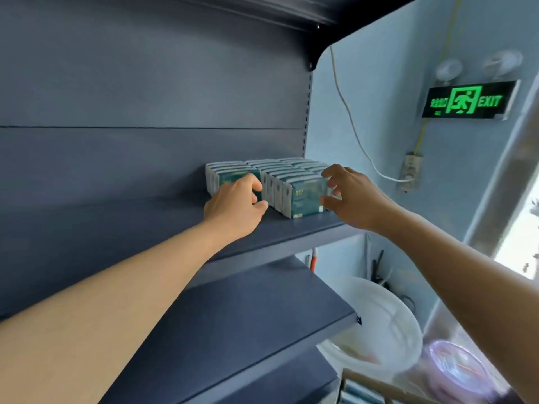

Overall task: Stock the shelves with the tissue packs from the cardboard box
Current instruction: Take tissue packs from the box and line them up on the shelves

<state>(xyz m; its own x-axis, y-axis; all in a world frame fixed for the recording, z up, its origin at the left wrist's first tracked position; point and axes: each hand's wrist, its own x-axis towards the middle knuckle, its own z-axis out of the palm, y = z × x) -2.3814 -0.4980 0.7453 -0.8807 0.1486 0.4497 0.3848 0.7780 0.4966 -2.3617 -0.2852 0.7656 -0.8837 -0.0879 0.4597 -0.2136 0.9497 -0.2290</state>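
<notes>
Several green-and-white tissue packs stand upright in rows at the right end of a dark blue shelf. My left hand is at the front of the left row, its fingers curled against the front pack there. My right hand reaches over the right end of the nearer row, fingers spread and bent around the front pack's right side, thumb below. The cardboard box shows only as a brown rim at the bottom right.
A lower dark shelf juts out below. Right of the shelving are a white basin, a clear round lid, a pale wall with a white cable and a lit green exit sign.
</notes>
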